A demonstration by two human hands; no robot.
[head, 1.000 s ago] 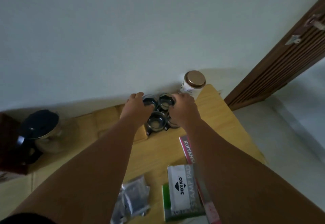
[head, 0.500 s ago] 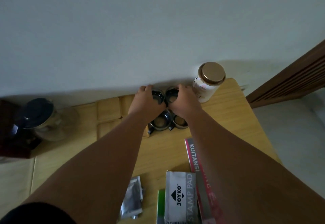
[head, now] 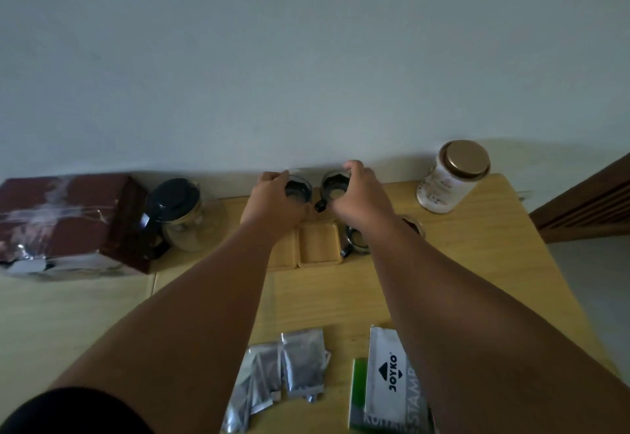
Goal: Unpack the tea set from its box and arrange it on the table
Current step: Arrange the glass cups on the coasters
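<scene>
Two small glass cups with black handles stand at the far edge of the wooden table (head: 477, 263), by the wall. My left hand (head: 272, 205) grips the left cup (head: 299, 191). My right hand (head: 361, 195) grips the right cup (head: 335, 188). Two more cups sit nearer: one (head: 356, 241) beside my right wrist, another (head: 414, 224) mostly hidden behind my right forearm. Square wooden coasters (head: 318, 244) lie below the held cups. A glass teapot with a black lid (head: 177, 215) stands at the left, next to the dark red box (head: 68, 225).
A white jar with a gold lid (head: 453, 177) stands at the back right corner. Silver foil packets (head: 289, 369) and a stamp pad box (head: 388, 382) lie at the near edge. A wooden slatted door (head: 593, 201) is at the right.
The view has swung left, bringing the red box into sight. Both hands have moved their cups back toward the wall, leaving two cups and the coasters uncovered in front.
</scene>
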